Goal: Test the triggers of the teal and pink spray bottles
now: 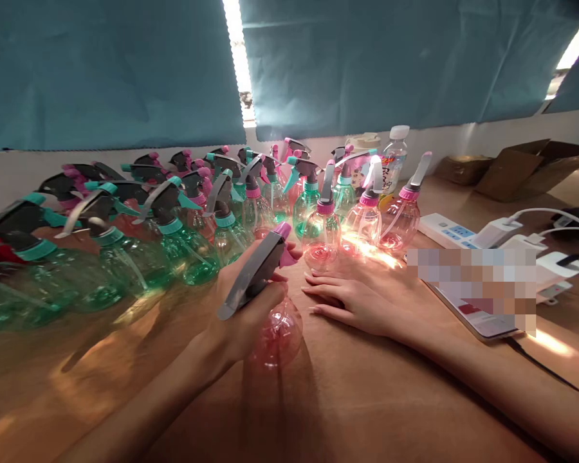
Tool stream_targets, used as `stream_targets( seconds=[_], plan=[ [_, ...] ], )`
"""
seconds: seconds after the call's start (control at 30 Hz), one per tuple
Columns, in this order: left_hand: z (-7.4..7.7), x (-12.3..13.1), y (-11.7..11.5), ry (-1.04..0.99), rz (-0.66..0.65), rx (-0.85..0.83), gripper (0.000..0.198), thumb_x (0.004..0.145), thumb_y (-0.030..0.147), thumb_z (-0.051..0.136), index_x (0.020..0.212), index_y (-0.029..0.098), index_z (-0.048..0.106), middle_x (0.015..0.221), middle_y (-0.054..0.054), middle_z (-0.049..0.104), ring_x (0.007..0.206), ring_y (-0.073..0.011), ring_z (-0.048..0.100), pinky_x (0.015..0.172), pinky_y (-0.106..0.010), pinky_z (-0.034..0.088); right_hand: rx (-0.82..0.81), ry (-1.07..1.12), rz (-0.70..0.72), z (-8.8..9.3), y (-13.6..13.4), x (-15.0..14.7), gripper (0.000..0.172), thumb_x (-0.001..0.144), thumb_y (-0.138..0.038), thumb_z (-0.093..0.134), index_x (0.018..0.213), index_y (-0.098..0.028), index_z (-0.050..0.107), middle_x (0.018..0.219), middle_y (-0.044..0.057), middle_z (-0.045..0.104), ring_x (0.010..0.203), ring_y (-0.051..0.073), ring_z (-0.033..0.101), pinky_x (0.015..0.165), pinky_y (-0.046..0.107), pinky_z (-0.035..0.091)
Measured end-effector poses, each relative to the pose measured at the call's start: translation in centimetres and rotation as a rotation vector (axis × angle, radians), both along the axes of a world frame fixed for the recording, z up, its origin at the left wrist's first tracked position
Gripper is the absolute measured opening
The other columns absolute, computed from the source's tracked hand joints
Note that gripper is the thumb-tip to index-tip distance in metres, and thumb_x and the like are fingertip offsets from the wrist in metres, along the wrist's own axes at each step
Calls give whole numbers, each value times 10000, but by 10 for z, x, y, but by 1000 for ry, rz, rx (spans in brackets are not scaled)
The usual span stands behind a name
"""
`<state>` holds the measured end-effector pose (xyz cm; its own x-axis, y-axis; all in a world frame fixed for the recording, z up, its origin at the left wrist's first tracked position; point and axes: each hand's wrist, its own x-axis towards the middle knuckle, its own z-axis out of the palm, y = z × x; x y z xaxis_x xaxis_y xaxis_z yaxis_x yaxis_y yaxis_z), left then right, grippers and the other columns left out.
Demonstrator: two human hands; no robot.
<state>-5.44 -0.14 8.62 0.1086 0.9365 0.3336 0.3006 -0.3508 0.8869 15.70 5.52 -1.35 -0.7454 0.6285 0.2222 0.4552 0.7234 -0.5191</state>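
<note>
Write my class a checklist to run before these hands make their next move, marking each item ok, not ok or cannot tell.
1. Left hand around the held pink bottle near its neck: ok.
2. Sprayer head screwed tight: cannot tell; the left hand hides the collar.
3. Held pink bottle's base resting on the table: cannot tell.
4. Right hand free: ok, lying on the table, holding nothing.
5. Space directly ahead clear: not ok; other spray bottles stand close.

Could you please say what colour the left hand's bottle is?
The bottle is translucent pink, seen in the head view.
</note>
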Motion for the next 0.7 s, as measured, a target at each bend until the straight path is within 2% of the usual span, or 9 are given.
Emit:
stream_targets(
  seconds=[0.17, 0.3, 0.4, 0.5, 0.7],
  plan=[
    [5, 1, 2, 51, 29, 25, 177, 662, 166, 527, 819, 202, 601, 847, -10, 684, 721, -173, 623, 685, -303, 479, 10, -9, -12, -1, 0, 1, 473, 982, -497, 457, 1371, -251, 568, 1462, 56, 511, 1369, 250, 444, 1145, 453, 362],
    [13, 2, -1, 110, 76, 4, 128, 632, 179, 513, 747, 208, 561, 752, 3, 635, 738, -191, 643, 703, -308, 490, 13, -23, -11, -1, 0, 1, 484, 982, -490, 460, 1378, -231, 562, 1473, 64, 496, 1380, 245, 430, 1154, 447, 349],
    [13, 2, -2, 110, 87, 16, 102, 626, 192, 509, 718, 211, 549, 723, 5, 622, 712, -190, 637, 677, -309, 493, 15, -21, -12, -2, 1, 1, 479, 982, -491, 462, 1382, -244, 556, 1474, 60, 494, 1381, 246, 428, 1152, 456, 349],
    [7, 1, 0, 97, 98, 26, 119, 674, 198, 528, 773, 213, 592, 768, 1, 657, 713, -185, 628, 689, -316, 502, 18, -7, -11, -3, 0, 1, 464, 982, -482, 469, 1378, -256, 559, 1471, 57, 498, 1376, 253, 435, 1147, 472, 354],
    [-4, -1, 6, 82, 114, 66, 323, 776, 196, 550, 1084, 232, 642, 955, -18, 720, 873, -198, 651, 811, -347, 521, 23, 1, -5, 1, -1, 0, 453, 981, -472, 476, 1362, -248, 575, 1444, 62, 530, 1358, 260, 459, 1126, 464, 387]
  ],
)
